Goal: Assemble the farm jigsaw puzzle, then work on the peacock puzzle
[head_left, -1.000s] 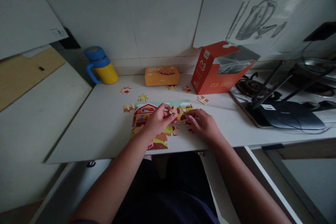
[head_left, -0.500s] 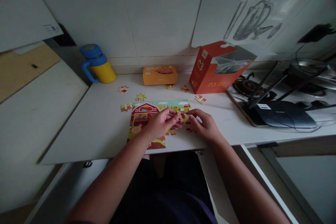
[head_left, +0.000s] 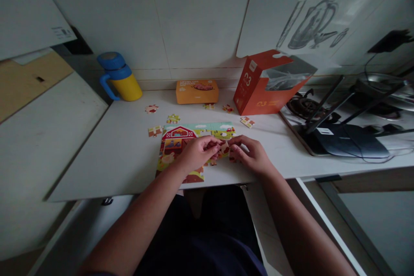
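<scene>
A partly joined farm jigsaw puzzle (head_left: 173, 144) with a red barn lies near the counter's front edge. Above its right side, a brown-and-cream puzzle piece (head_left: 225, 148) is pinched between both hands. My left hand (head_left: 202, 151) is closed on the piece's left side and covers the middle of the picture. My right hand (head_left: 249, 151) holds the other side between thumb and fingers. Another puzzle piece (head_left: 232, 158) lies partly hidden under my right fingers. Several loose pieces lie around the picture, among them a checkered piece (head_left: 247, 122) and a green piece (head_left: 174, 118).
An orange puzzle box (head_left: 197, 92) and a larger open red box (head_left: 255, 88) stand by the wall. To the left is a blue-and-yellow jug (head_left: 121, 79). A gas stove (head_left: 305, 105) with a black rack-like object beside it takes up the right side.
The puzzle piece has been tilted and lowered slightly between my hands, and my left fingers have shifted a little. The loose pieces and boxes have stayed put.
</scene>
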Action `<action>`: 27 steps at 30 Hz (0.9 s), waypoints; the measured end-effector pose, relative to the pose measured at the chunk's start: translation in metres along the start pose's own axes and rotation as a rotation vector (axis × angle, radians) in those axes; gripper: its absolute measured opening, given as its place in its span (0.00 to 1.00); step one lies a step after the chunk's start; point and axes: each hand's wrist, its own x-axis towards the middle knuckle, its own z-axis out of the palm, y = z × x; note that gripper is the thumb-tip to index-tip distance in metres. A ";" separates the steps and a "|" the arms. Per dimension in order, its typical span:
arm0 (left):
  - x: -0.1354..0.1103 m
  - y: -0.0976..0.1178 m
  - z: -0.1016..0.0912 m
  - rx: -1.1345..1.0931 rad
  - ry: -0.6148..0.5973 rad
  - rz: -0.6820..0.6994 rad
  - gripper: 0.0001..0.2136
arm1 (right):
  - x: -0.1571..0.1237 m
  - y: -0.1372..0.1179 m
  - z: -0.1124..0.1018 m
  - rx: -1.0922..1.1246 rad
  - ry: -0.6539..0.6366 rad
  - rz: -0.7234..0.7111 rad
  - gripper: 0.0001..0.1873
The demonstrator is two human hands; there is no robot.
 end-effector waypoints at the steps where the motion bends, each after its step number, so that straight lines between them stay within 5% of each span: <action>1: 0.000 0.000 0.000 -0.013 0.008 0.003 0.09 | 0.000 -0.001 0.000 -0.013 -0.004 -0.009 0.19; 5: 0.000 -0.004 0.000 -0.036 -0.011 -0.014 0.09 | 0.004 0.000 -0.003 -0.169 0.055 -0.059 0.18; 13: -0.004 0.004 -0.004 0.383 0.153 0.169 0.05 | 0.013 0.020 -0.008 -0.157 0.484 0.039 0.22; 27: -0.005 0.009 -0.001 0.512 0.127 0.174 0.04 | 0.018 0.028 -0.007 0.171 0.456 0.054 0.29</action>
